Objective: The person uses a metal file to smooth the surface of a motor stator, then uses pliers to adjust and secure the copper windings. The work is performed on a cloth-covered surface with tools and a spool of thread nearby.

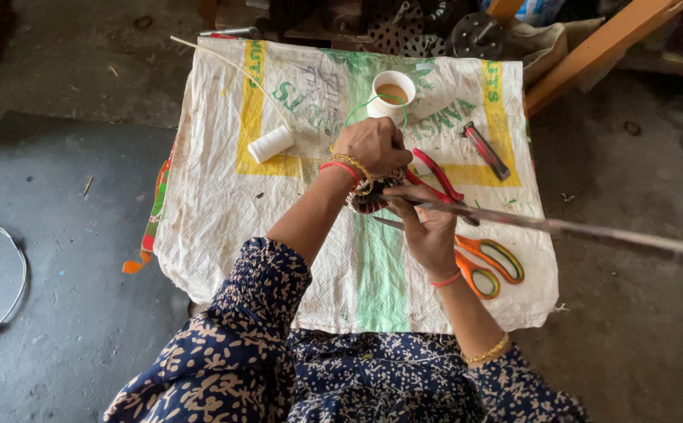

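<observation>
Head view, looking down over a woven sack [224,211] that is serving as a work mat on the concrete floor [67,313], apparently so that the small tools are lying together within reach.

The left hand [373,145] is reaching forward across the sack with its back facing up, wrist bent and fingers curled down over a small round wound part [369,196], probably a coil, which is sitting at the middle of the sack between the two hands. The hand is closing on the top of this part, seemingly to steady it. A loop of green wire [373,102] is arching from this hand toward a white cup [394,92] of brown liquid standing just beyond it.

The right hand [427,231] is lying just beside the wound part, fingers wrapped around a long thin rod [592,231] that is running out to the right edge of the picture; its near end is pointing into the part, as though being used to press or guide the winding. Whether the tip is touching cannot be told.

Red-handled pliers [439,176] are lying just behind the right hand, orange-handled scissors [490,262] just beside its wrist, a red-and-black hand tool [484,149] farther back, and a white spool [271,144] well to the left. Both forearms are angling inward, converging on the part.
</observation>
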